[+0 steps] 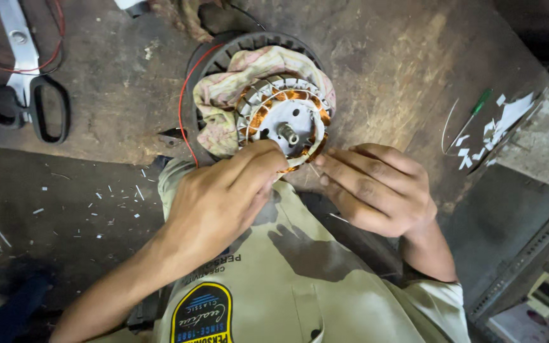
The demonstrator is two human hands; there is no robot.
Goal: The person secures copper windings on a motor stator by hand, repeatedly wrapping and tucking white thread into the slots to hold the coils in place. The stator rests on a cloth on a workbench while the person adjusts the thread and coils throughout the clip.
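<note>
The stator (285, 121), a round core of pale metal teeth wound with copper wire and with a short steel shaft at its middle, sits tilted on a crumpled, faded cloth (236, 86) that lies inside a dark ribbed ring (223, 54) at the near edge of a worn wooden bench (382, 57). The left hand (220, 200) reaches up from below the stator, its fingers pressed together and curled, the tips pinching at the copper winding on the stator's lower rim. The right hand (376, 187) lies just right of and below the stator, fingers close together and bent, the tips touching the same lower rim; what they pinch, I cannot tell. A thin red wire (185, 95) curves down the left side of the ring. Well left of the stator, black-handled scissors (23, 89) lie on the bench with more red wire beside them. Well right of the stator, a green-handled screwdriver (480, 101) lies among white paper scraps (509, 117) at the bench corner. Below the stator, the person's beige shirt (293, 286) carries a shield-shaped patch (201, 316), black with a yellow border, and dark lettering printed above it. White slivers (115, 197) dot the dark floor left of the hands.
</note>
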